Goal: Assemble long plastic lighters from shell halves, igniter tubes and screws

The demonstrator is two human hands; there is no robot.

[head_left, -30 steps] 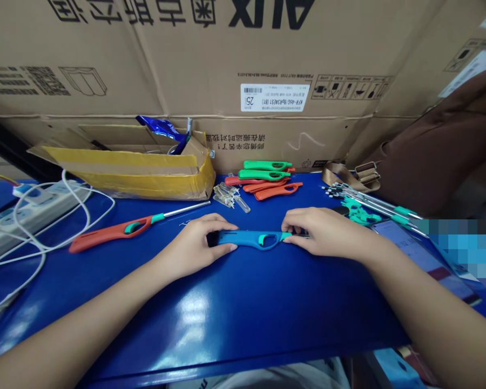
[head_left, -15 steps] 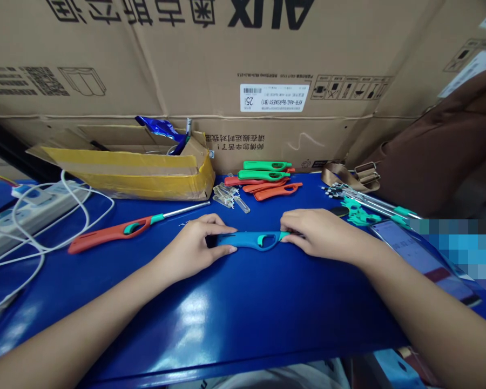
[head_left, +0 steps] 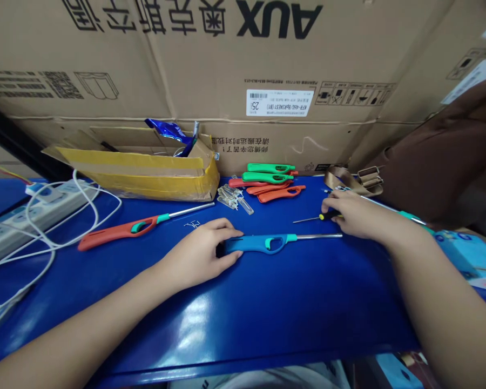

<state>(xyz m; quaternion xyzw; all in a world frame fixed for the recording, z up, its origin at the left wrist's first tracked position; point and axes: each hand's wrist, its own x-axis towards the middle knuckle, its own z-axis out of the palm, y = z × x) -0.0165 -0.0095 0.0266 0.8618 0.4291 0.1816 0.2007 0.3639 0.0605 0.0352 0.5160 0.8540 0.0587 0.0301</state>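
While our left hand (head_left: 202, 255) clasps the blue lighter (head_left: 261, 243) by its handle, our right hand (head_left: 358, 217), well apart from that grip, pinches a small screwdriver (head_left: 308, 219).

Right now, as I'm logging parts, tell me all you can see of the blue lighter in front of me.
The blue lighter is a long utility type: a blue plastic-looking handle with an open finger loop, a green trigger and green collar, then a thin metal tube pointing right. It lies flat on the blue table. The left hand grips its handle end; the right hand is off it, at a small screwdriver.
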